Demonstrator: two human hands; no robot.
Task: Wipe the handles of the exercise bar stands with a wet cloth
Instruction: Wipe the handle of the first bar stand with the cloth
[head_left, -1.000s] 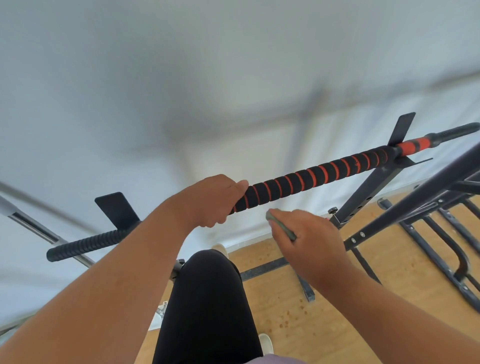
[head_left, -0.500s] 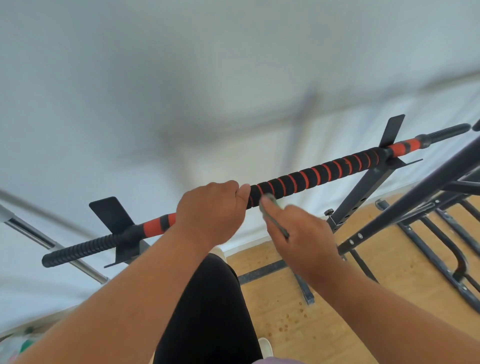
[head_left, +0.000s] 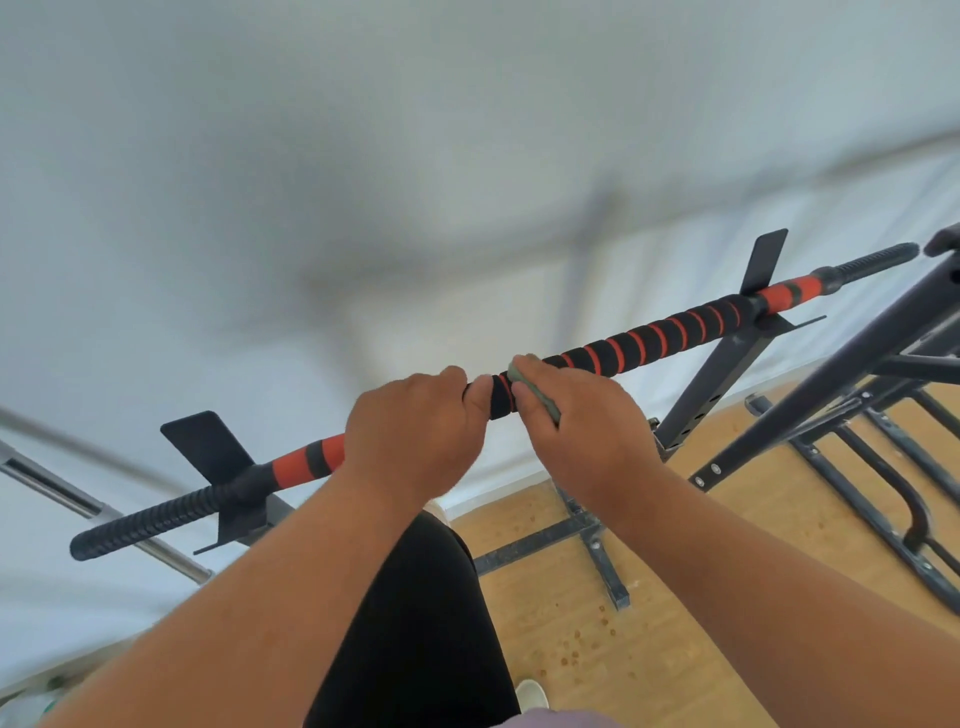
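Observation:
A black bar with orange spiral stripes (head_left: 649, 343) lies across two black stands, slanting up to the right. My left hand (head_left: 415, 436) grips the bar near its middle, fingers curled over the top. Just to its right, my right hand (head_left: 576, 421) holds a folded grey-green cloth (head_left: 532, 387) and presses it against the foam grip. Only the cloth's edge shows between thumb and fingers. The bar's ribbed black ends (head_left: 156, 522) stick out past the stand brackets.
The left stand bracket (head_left: 208, 452) and the right stand upright (head_left: 722, 374) carry the bar. More black frame tubing (head_left: 841, 358) stands at the right over a wooden floor (head_left: 675, 597). A chrome rail (head_left: 47, 483) runs at the left. My black-clad leg (head_left: 415, 623) is below.
My right hand rose with the cloth from below the bar up onto the foam grip beside my left hand. The left hand kept its grip; the view shifted a little.

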